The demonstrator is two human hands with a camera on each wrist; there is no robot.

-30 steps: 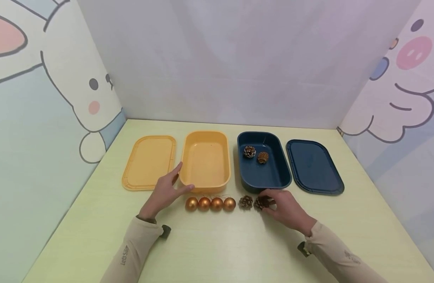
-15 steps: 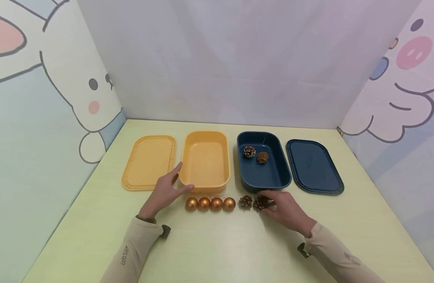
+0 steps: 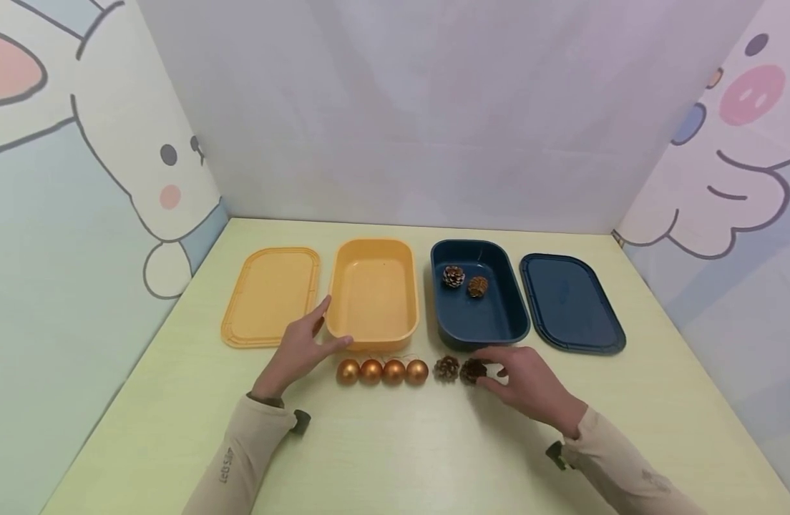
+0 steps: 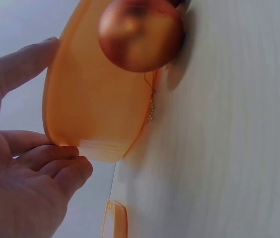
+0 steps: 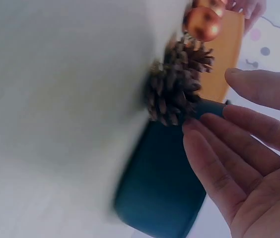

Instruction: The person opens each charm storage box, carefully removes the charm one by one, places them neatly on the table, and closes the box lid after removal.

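Observation:
In the head view, my left hand [image 3: 303, 352] is at the near left corner of the yellow box [image 3: 374, 340], thumb and fingertips touching its rim. My right hand [image 3: 524, 379] is spread beside a pine cone [image 3: 472, 371] on the table. The right wrist view shows the thumb apart from this pine cone [image 5: 172, 94] and a fingertip close to it; contact is unclear. Another pine cone [image 3: 446, 368] lies just left of it. Two more, a frosted pine cone [image 3: 454, 276] and a brown pine cone [image 3: 477, 287], lie inside the dark blue box [image 3: 484, 336].
Several copper-coloured baubles [image 3: 393, 372] line up before the yellow box. A yellow lid [image 3: 272, 297] lies flat at left, a dark blue lid [image 3: 572, 304] at right. Walls with cartoon animals enclose the pale table [image 3: 395, 458] on the sides and a plain one at back.
My right hand has moved slightly right, and its thumb and fingers have opened away from the pine cone. The left hand and both boxes hold still.

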